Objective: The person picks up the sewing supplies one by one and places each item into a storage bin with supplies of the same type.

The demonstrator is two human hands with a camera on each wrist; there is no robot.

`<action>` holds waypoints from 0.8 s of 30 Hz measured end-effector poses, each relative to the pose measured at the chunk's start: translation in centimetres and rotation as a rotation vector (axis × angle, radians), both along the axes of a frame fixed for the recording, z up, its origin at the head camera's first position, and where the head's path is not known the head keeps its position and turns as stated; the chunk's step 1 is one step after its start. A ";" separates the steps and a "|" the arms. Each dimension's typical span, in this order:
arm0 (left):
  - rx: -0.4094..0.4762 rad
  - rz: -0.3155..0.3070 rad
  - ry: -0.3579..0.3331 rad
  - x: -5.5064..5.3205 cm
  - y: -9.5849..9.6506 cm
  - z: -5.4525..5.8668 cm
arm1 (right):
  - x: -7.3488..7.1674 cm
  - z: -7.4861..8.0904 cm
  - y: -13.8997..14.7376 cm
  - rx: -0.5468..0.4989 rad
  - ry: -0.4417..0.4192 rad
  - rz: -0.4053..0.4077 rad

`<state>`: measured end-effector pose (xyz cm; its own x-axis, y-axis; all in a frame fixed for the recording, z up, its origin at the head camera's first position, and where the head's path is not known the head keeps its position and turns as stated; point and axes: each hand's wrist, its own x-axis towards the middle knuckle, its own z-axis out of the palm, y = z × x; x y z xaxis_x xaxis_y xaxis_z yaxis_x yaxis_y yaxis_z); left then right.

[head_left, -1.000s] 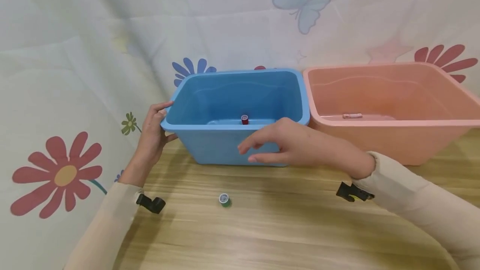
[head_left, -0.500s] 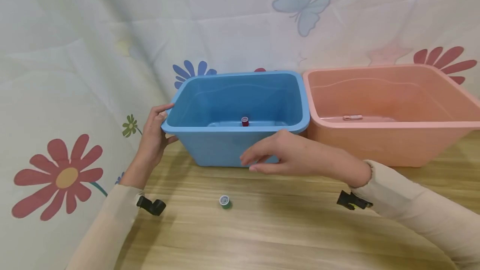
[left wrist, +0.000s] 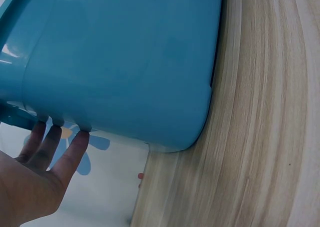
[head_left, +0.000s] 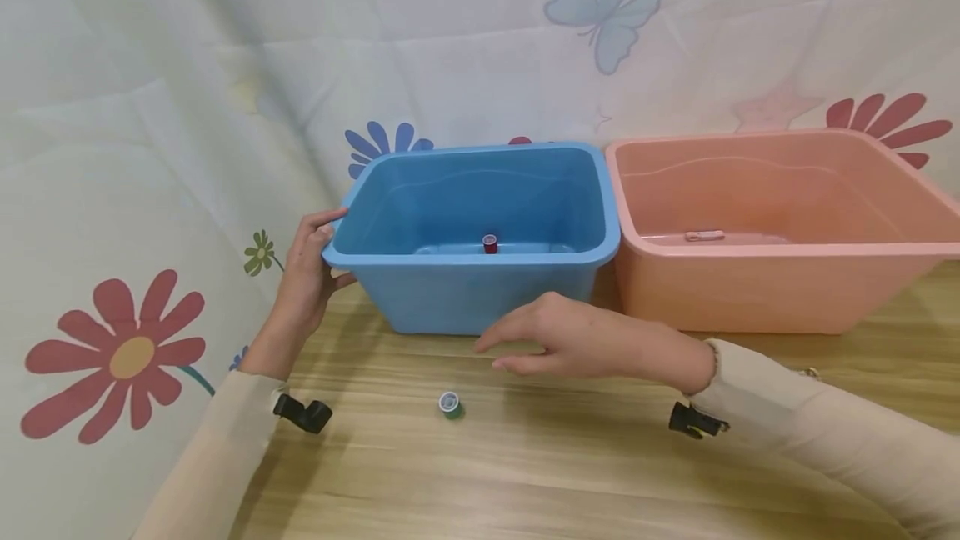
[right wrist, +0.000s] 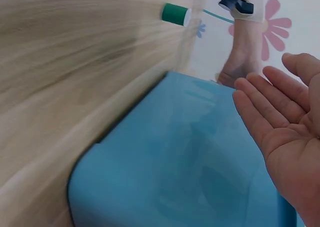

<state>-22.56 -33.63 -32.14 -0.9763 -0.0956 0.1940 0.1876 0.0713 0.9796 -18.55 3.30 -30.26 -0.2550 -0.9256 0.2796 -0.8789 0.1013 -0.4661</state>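
A blue plastic tub (head_left: 480, 290) stands on the table. On its left rim, my left hand (head_left: 303, 273) holds the edge; the left wrist view has several fingers (left wrist: 70, 159) touching the outer wall below the rim. My right hand (head_left: 562, 336) hovers in front of the tub, holding nothing, fingers relaxed and a little bent. Its palm faces the camera in the right wrist view. Below and left of its fingertips, a small green cylinder (head_left: 450, 405) with a white end, like a thread spool, stands on the table. A similar red one (head_left: 490, 244) is inside the blue tub.
A pink tub (head_left: 750, 290) stands against the blue tub's right side. Inside it lies a small pale strip-shaped object (head_left: 705, 235). Behind both hangs a patterned cloth (head_left: 480, 48), which also runs along the left. Wood-grain table (head_left: 525, 473) spreads out in front.
My right hand has moved down and slightly left, from in front of the blue tub's upper wall toward the table. The left hand keeps its place on the rim.
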 end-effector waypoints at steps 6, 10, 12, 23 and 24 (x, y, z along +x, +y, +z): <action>-0.002 -0.008 0.002 0.1 0.1 0.1 | 0.1 -0.8 -0.3 0.025 -0.008 -0.064; -0.005 -0.013 -0.002 0.1 0.1 0.1 | 0.2 -1.3 -0.7 0.034 -0.018 -0.097; -0.002 -0.018 0.001 0.1 0.1 0.0 | 0.2 -1.5 -0.9 0.033 -0.017 -0.109; 0.012 0.000 -0.002 0.0 0.1 0.0 | 0.0 -3.2 -3.3 0.101 -0.037 -0.149; 0.007 0.001 -0.002 0.0 0.1 -0.1 | 0.0 -3.3 -3.5 0.103 -0.044 -0.148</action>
<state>-22.56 -33.50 -32.21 -0.9766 -0.0980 0.1916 0.1858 0.0651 0.9804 -18.52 -0.23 -33.57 -0.4002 -0.9004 0.1707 -0.8298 0.2770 -0.4844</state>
